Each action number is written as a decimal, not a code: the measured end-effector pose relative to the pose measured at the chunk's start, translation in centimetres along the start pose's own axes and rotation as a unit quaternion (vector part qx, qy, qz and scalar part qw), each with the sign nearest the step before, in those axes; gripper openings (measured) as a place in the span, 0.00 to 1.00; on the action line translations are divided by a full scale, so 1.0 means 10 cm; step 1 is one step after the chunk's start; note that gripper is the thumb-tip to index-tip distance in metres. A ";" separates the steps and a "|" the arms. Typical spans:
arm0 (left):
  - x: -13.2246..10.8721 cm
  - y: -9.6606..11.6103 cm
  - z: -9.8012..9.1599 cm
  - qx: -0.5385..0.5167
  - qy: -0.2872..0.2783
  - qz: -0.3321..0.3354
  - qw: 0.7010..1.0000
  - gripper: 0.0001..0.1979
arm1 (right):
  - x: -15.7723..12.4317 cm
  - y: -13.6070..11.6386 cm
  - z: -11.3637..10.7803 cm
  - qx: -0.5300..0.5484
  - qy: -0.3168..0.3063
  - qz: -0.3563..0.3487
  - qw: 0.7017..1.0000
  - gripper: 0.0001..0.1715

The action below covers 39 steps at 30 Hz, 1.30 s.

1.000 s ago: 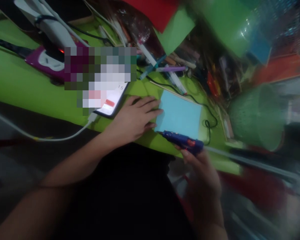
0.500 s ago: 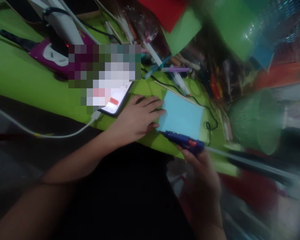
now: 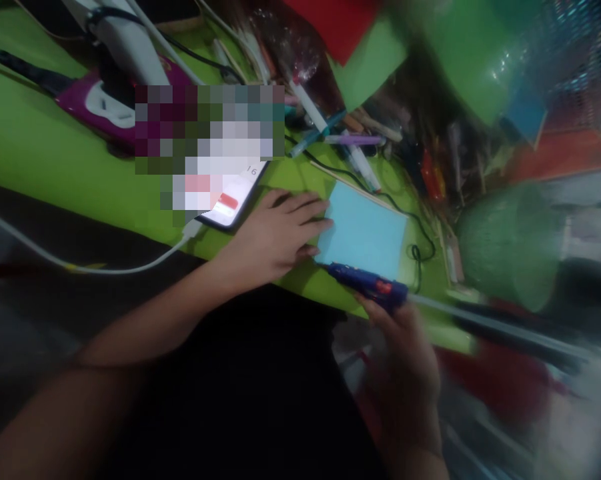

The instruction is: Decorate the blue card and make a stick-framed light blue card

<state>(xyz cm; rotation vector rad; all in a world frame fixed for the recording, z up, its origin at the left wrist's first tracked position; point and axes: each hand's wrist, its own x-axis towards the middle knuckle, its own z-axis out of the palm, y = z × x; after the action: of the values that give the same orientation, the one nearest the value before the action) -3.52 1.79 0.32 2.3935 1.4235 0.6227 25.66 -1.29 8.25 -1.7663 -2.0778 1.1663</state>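
Observation:
A light blue paper square point(image 3: 364, 230) lies on the green table surface point(image 3: 45, 160). My left hand point(image 3: 275, 237) rests flat beside its left edge, fingers stretched out and touching the paper. My right hand point(image 3: 405, 360) is closed round a dark blue glue gun point(image 3: 370, 285), whose nozzle points left at the paper's near edge. A translucent glue stick point(image 3: 480, 320) sticks out of the gun's back toward the right.
A phone point(image 3: 230, 200) on a white cable point(image 3: 80, 267) lies left of my left hand. Several pens and markers point(image 3: 330, 127) are piled behind the paper. A green mesh cup point(image 3: 510, 243) stands at the right, coloured paper sheets point(image 3: 370, 53) behind. A thin black cord point(image 3: 417, 250) loops by the paper.
The view has shifted slightly. The glue gun's nozzle stays at the near edge of the blue paper and my left hand stays put.

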 end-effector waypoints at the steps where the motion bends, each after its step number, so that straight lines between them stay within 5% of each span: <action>1: 0.00 0.00 0.00 0.001 0.000 -0.001 1.000 0.21 | 0.00 -0.01 0.00 -0.002 0.006 -0.002 1.000 0.10; 39: 0.01 0.01 -0.01 0.000 -0.010 -0.009 1.000 0.23 | -0.03 -0.09 -0.02 0.046 0.032 0.032 0.998 0.10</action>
<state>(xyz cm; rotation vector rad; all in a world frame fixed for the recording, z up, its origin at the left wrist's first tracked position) -3.45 1.90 0.44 2.3784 1.4354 0.5914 25.14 -1.43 9.07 -1.8149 -1.9144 1.1836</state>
